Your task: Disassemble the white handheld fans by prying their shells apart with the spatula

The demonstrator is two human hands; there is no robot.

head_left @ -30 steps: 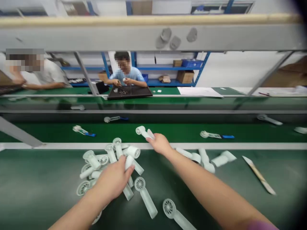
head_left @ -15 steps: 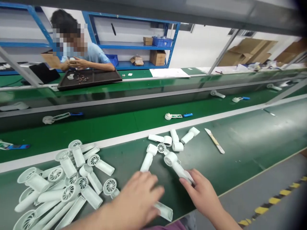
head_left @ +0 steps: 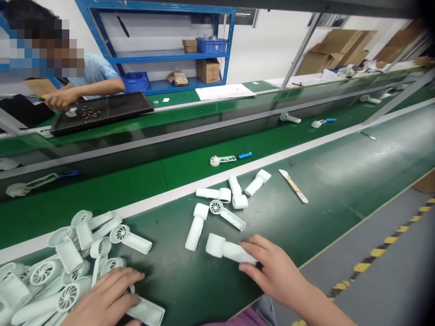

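My right hand [head_left: 275, 271] is closed around the handle end of a white moulded-plastic fan body [head_left: 226, 250], with the fingers wrapped over it and the round head pointing left, just above the dark green conveyor belt [head_left: 326, 213]. My left hand [head_left: 103, 299] lies beside a heap of white plastic fan housings with spiral-vaned grilles [head_left: 50, 271], its fingers curled over a flat, hollow white plastic handle shell [head_left: 146, 311]; I cannot tell whether it is gripping the shell or only resting on it. Ahead of my hands lie loose white plastic tubular fan parts [head_left: 197, 226] and a single grilled white housing [head_left: 227, 216]. To their right is a slim knife with a pale wooden handle [head_left: 294, 185]. Beyond the white belt edge [head_left: 170, 199], a second green belt carries a white fan assembly with a blue end [head_left: 231, 158]. Farther off, a co-worker's hand [head_left: 59, 99] is over a black rectangular tray [head_left: 132, 103] scattered with small dark parts [head_left: 90, 114].
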